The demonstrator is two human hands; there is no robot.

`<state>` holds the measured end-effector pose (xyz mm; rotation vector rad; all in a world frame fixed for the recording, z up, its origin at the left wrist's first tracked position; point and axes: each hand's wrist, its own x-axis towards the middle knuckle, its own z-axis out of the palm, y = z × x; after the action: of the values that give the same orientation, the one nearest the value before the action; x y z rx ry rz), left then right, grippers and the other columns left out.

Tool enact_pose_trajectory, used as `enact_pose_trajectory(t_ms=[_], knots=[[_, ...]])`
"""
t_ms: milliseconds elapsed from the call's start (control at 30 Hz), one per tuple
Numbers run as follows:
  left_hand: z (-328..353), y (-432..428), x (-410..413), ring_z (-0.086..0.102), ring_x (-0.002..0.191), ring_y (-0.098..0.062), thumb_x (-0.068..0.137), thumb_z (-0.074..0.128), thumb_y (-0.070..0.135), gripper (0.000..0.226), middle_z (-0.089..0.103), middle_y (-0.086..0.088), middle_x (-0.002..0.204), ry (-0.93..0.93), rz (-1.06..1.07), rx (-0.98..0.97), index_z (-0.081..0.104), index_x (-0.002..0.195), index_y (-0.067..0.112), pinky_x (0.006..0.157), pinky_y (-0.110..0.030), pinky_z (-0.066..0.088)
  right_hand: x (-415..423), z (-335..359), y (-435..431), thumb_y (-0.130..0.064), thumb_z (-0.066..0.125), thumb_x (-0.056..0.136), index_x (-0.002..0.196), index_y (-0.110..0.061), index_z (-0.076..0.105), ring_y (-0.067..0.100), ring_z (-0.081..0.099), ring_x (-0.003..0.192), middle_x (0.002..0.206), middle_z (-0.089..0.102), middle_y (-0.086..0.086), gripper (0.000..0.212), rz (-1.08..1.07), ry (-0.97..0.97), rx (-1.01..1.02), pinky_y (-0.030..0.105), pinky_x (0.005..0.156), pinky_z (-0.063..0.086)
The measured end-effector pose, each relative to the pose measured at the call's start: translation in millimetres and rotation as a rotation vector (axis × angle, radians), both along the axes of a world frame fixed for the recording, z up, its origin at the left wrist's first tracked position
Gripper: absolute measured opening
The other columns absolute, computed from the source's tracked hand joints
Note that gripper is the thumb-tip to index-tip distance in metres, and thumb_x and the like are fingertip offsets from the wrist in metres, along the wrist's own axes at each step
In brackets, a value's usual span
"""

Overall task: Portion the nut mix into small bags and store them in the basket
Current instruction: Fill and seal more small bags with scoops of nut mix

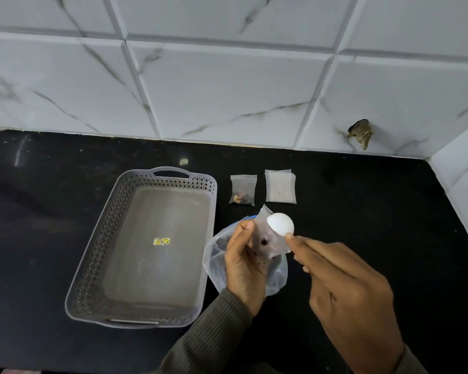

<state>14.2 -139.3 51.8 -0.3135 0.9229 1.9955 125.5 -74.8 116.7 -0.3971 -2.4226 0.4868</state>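
Gripping small bag (pixel 268 240) in left hand (pixel 243 268). Pinching white scoop (pixel 280 224) in right hand (pixel 349 287), touching bag's top. Over big bag (pixel 216 263), beside basket (pixel 92 255).

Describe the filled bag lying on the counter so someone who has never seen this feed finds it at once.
Find the grey basket on the black counter. Right of its far right corner, two small clear packets lie side by side. The filled bag is the left one, with nuts at its bottom; the stack of empty bags beside it is flat and whitish.
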Motion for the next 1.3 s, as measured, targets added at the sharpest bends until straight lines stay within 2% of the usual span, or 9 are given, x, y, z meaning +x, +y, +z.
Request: enact_pose_trajectory(t_ms=[100,233,367,533,667,800,933,1167,1300], knots=[[2,-1,0,0.062,0.115,-0.031,0.077,0.074,0.037,0.029,0.068,-0.012,0.124,-0.029,0.024,-0.037,0.074,0.101,0.021,0.069,-0.038,0.059,0,-5,2,-0.032,0.031,0.105,0.101,-0.004,0.071,0.008,0.061,0.082,0.093,0.07,0.005,0.048,-0.012,0.043,-0.032,0.015,0.083,0.049],[2,0,1,0.062,0.114,-0.029,0.078,0.071,0.037,0.02,0.071,-0.008,0.119,-0.025,0.023,-0.026,0.076,0.092,0.024,0.068,-0.035,0.057,-11,-19,-2,-0.026,0.031,0.103,0.076,0.009,0.071,0.01,0.064,0.07,0.068,0.07,0.014,0.06,-0.063,0.085,0.016,0.021,0.067,0.053],[1,1,3,0.064,0.113,-0.028,0.078,0.069,0.035,0.031,0.072,-0.009,0.121,-0.081,0.032,-0.01,0.074,0.105,0.02,0.068,-0.034,0.057,-1,-11,-1,-0.018,0.049,0.085,0.101,-0.002,0.072,0.01,0.07,0.074,0.088,0.073,0.008,0.032,-0.086,0.054,-0.163,0.024,0.072,0.055],[-3,2,0,0.065,0.111,-0.027,0.079,0.067,0.032,0.039,0.071,-0.011,0.123,-0.123,0.035,-0.004,0.07,0.115,0.016,0.064,-0.033,0.059,-1,-4,2,-0.015,0.05,0.083,0.109,-0.012,0.068,0.008,0.069,0.076,0.092,0.073,0.003,0.032,-0.063,0.027,-0.158,0.024,0.073,0.055],[-8,1,-2,0.063,0.115,-0.029,0.083,0.068,0.03,0.045,0.068,-0.016,0.126,-0.135,0.035,0.005,0.066,0.123,0.01,0.068,-0.035,0.06,-1,-2,5,0.01,0.071,0.076,0.113,-0.018,0.063,0.001,0.066,0.077,0.09,0.068,-0.008,0.047,-0.068,0.034,-0.276,0.015,0.071,0.055],[-12,-4,-11,0.063,0.115,-0.03,0.072,0.079,0.03,0.07,0.065,-0.017,0.13,-0.203,0.118,0.018,0.06,0.135,0.006,0.072,-0.039,0.06,-1,7,7,-0.01,0.063,0.088,0.111,-0.016,0.066,-0.004,0.066,0.077,0.088,0.068,-0.014,0.024,-0.142,0.105,-0.346,0.01,0.069,0.053],[-18,-13,-25,0.071,0.079,-0.021,0.084,0.066,0.027,0.052,0.069,-0.015,0.11,-0.226,0.166,0.098,0.059,0.131,0.004,0.069,-0.037,0.061,-4,-3,7,-0.02,0.06,0.088,0.106,-0.02,0.07,-0.003,0.067,0.075,0.085,0.07,-0.014,0.02,-0.195,0.001,-0.471,0.012,0.066,0.053],[-24,-18,-35,0.073,0.075,-0.021,0.083,0.065,0.024,0.042,0.074,-0.012,0.099,-0.199,0.189,0.119,0.061,0.122,0.008,0.072,-0.038,0.062,-19,-78,0,-0.018,0.062,0.092,0.096,-0.02,0.072,-0.002,0.065,0.08,0.086,0.071,-0.009,0.011,-0.17,-0.328,-0.505,0.017,0.071,0.054],[-26,-19,-37,0.071,0.071,-0.021,0.089,0.06,0.025,0.029,0.074,-0.009,0.092,-0.157,0.199,0.107,0.065,0.112,0.008,0.086,-0.041,0.057,-32,-89,-3,-0.015,0.06,0.094,0.103,-0.02,0.072,-0.001,0.066,0.082,0.089,0.071,-0.012,0.016,-0.161,-0.3,-0.583,0.022,0.072,0.055]])
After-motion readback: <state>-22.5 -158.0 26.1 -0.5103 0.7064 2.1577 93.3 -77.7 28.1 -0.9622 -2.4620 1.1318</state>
